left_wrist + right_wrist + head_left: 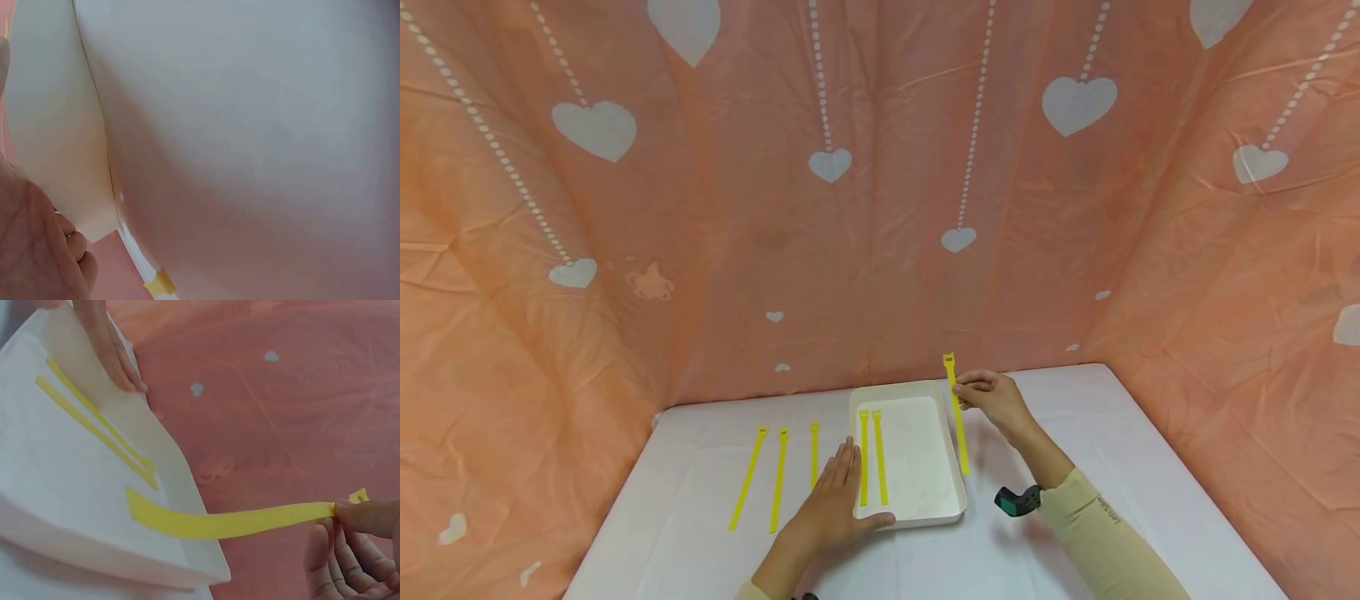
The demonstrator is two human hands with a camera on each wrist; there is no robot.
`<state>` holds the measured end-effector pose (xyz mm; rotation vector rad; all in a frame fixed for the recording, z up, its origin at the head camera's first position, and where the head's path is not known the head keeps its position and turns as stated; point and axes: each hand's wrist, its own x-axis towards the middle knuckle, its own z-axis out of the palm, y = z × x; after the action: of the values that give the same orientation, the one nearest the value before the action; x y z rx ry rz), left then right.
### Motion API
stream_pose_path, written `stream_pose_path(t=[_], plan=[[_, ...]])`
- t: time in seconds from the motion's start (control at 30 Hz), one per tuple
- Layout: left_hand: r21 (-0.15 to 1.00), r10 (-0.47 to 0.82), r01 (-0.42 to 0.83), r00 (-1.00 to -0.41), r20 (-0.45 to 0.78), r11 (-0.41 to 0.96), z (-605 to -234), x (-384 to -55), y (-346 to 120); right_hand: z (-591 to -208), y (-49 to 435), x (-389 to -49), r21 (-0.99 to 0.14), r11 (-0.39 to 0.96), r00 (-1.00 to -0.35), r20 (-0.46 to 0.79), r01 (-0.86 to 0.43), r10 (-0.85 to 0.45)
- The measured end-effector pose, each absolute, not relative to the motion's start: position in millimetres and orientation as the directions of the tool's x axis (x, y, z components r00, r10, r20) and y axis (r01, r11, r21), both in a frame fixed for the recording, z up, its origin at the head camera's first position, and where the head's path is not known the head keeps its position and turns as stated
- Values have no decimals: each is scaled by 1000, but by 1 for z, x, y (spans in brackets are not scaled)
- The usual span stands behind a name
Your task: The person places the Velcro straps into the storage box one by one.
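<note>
My right hand [995, 402] pinches a yellow hook-and-loop cable tie [231, 525] between thumb and fingers, near its slotted head. The tie's long tail hangs down beside the right wall of a white tray [917, 522] in the head view. Two more yellow ties [880, 458] lie side by side in the tray's left part, slotted heads toward the back. My left hand [835, 508] lies along the tray's left side with straight fingers, its thumb by the front left corner. The left wrist view shows its palm [34, 244] next to the tray's outer wall [59, 125].
Left of the tray, three yellow ties lie apart on the white tablecloth [685, 500], the nearest one [815, 450] partly hidden by my left hand. A pink curtain [872, 275] with white hearts stands behind the table and along both sides.
</note>
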<state>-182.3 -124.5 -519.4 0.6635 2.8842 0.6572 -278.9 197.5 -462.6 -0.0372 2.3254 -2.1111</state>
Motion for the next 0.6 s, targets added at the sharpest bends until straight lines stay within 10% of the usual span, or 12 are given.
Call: stream_pose_path(t=[0.6], plan=[[411,422,374,-906,-29,831,-520,-183,-124,-483,148,-270,-997,79,-994,-12,3,-111]])
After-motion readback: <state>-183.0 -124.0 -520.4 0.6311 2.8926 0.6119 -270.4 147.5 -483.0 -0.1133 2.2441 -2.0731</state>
